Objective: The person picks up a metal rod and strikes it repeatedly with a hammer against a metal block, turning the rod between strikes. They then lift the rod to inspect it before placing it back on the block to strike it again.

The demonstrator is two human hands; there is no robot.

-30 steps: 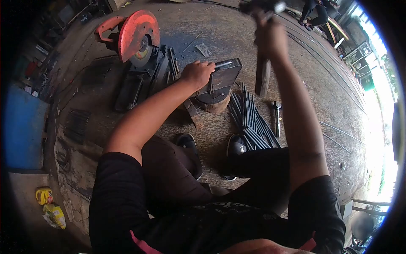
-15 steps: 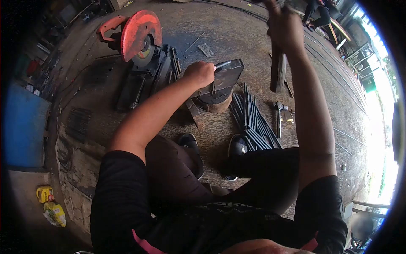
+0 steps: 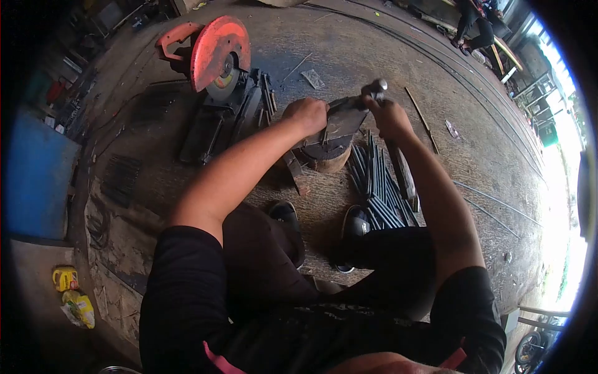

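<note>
My left hand (image 3: 306, 116) is closed around a short metal rod, mostly hidden by the fist, at the left edge of a dark steel anvil block (image 3: 344, 123). The block rests on a round wooden stump (image 3: 331, 163). In my right hand (image 3: 391, 118) is a hammer (image 3: 376, 88), gripped close under its head, which is down at the block's far right corner. Its thick wooden handle trails back beneath my forearm. A bundle of cut metal rods (image 3: 379, 181) lies on the ground right of the stump, near my shoe.
A red cut-off saw (image 3: 218, 56) stands at the upper left, with several short bars (image 3: 268, 93) beside it. Long thin rods (image 3: 492, 209) lie at the right. Another person (image 3: 476, 28) sits at the far upper right. Yellow containers (image 3: 65, 278) are at the lower left.
My right hand has swung the hammer down from high up to the anvil block. My left hand stays on the rod at the block. The view has shifted slightly.
</note>
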